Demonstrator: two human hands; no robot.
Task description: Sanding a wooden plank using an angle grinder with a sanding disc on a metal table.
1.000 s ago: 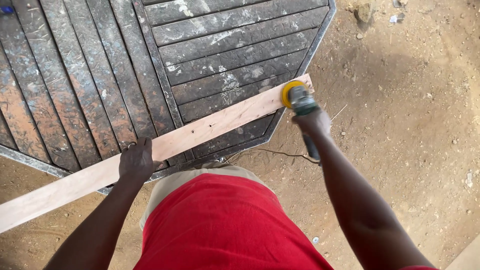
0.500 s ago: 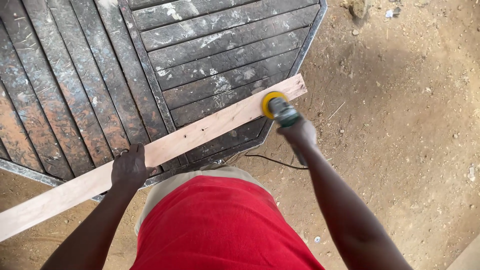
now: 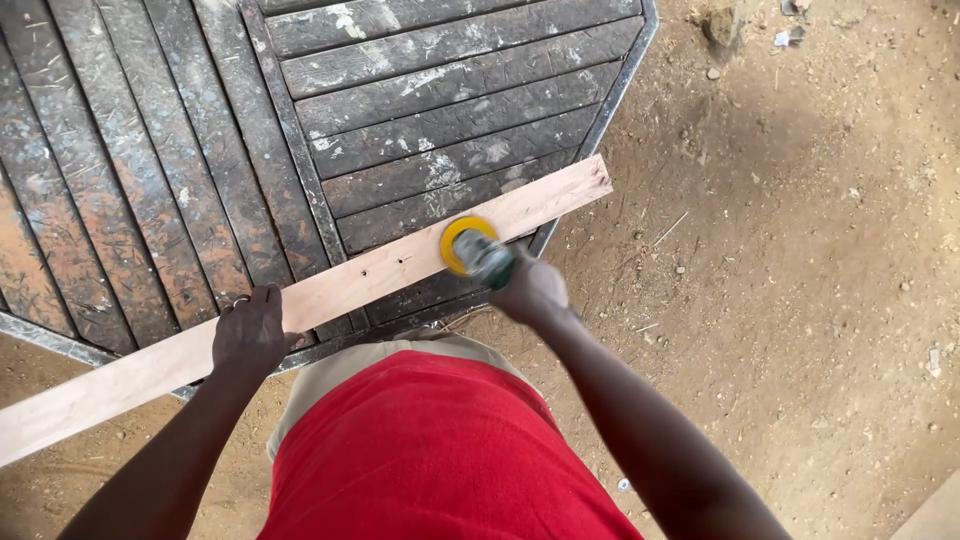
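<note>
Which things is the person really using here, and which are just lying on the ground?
In use:
- pale wooden plank, pressed down by the left hand
- power sander with a yellow disc, held on the plank by the right hand
- dark slatted platform, bearing the plank

Just lying about:
- stones on the dirt ground
- thin twig

Left hand pressing plank, right hand gripping sander
</note>
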